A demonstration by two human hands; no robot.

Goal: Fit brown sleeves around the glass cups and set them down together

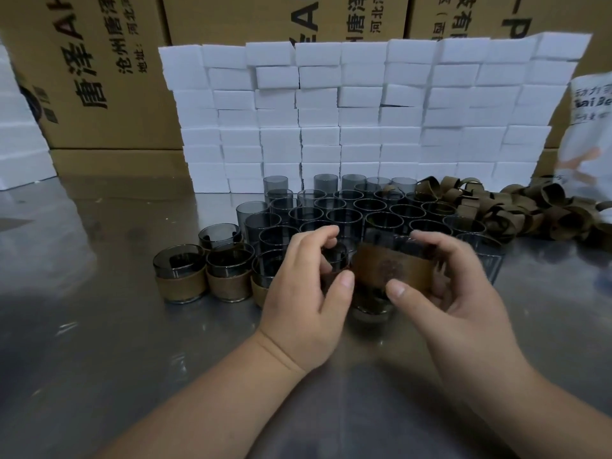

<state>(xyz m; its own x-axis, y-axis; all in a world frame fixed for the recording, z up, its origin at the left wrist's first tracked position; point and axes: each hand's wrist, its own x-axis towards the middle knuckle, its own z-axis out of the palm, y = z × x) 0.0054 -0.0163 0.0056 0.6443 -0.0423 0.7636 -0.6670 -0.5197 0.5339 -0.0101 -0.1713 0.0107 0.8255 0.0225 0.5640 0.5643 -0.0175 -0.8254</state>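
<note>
"Over the front of the table [99,326], how did we hold the glass cup [371,309]?"

"With both hands. Our left hand [308,293] curled its fingers over the rim and set its thumb on one end of the brown sleeve [394,271], steadying the glass. Our right hand [460,293] pinched that sleeve, thumb in front and fingers behind, where it wrapped the cup's middle."

"Why work at that spot?"

"It sat between supply and output: bare cups [344,210] just behind, loose sleeves [496,207] at the right rear, finished cups [180,276] grouped at the left. We judged the sleeve not yet seated, as clear base showed beneath it. Set-down belonged beside the left group."
</note>
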